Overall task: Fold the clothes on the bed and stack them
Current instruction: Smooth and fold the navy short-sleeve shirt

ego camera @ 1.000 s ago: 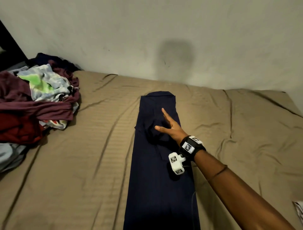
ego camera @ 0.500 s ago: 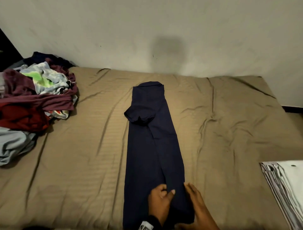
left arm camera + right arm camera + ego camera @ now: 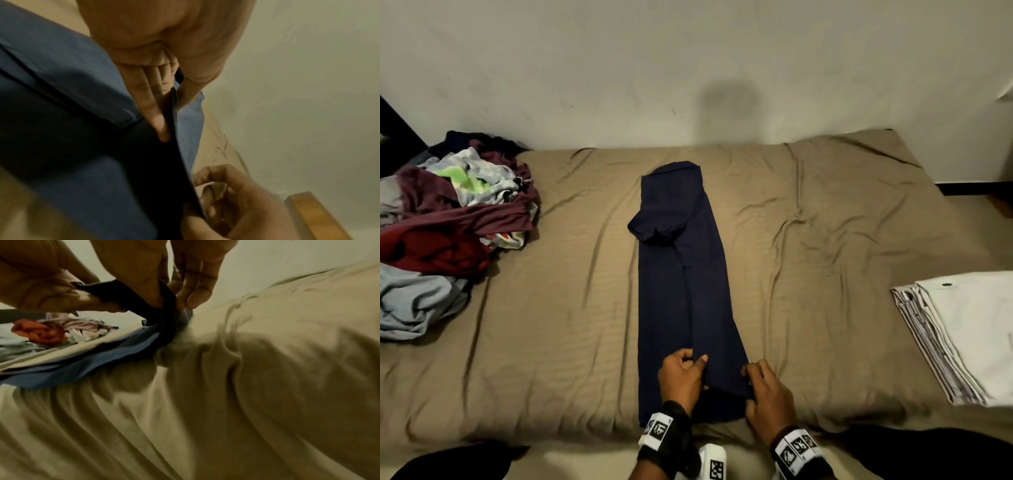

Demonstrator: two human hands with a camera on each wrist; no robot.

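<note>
Clothes pile (image 3: pixel 445 219) cut off at left edge, white folded stack (image 3: pixel 969 335) cut by right edge, both wrist views motion-blurred

A navy shirt (image 3: pixel 681 274) lies folded into a long narrow strip down the middle of the bed (image 3: pixel 551 308) (one short sleeve sticks out leftward near its far end). A loose heap of clothes (image 3: pixel 448 219) sits at the bed's far left corner, and a flat folded pile (image 3: pixel 962 335) rests at the right edge.
</note>
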